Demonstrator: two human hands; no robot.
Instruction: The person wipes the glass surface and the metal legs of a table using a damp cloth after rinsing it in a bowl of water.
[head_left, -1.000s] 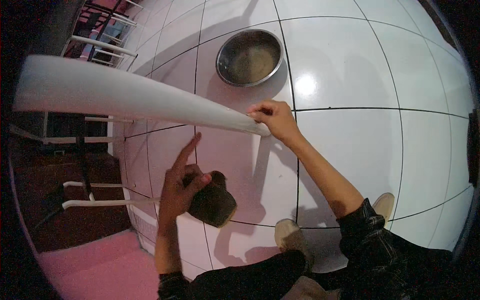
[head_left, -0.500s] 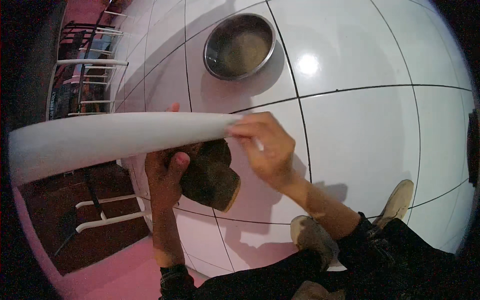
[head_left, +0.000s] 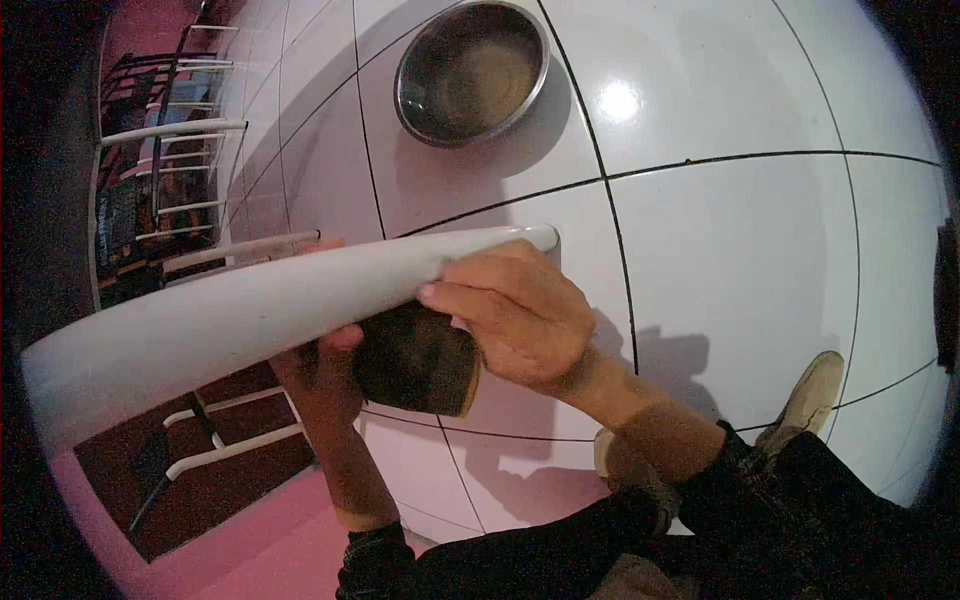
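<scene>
A long white tube [head_left: 270, 290] crosses in front of me, wide at the left and narrowing to a rounded end at the right. My left hand [head_left: 315, 370] grips it from below, the thumb on the near side and fingertips showing past the far side. My right hand [head_left: 520, 315] is closed, its fingertips pressed to the tube near the narrow end. Whether anything small lies under those fingers is hidden. Beneath the tube, between my hands, is a dark brown thing [head_left: 415, 365] with a tan edge; its kind and what bears it are unclear.
A round metal basin [head_left: 480, 75] with murky contents stands on the white tiled floor [head_left: 730, 260] beyond the tube. White and black metal frames [head_left: 225, 445] line the left side. My beige shoes [head_left: 805, 400] are at the lower right.
My right hand has shifted from the tube's narrow tip leftward along it, so the rounded end now shows. The tube's wide end has dropped lower in view.
</scene>
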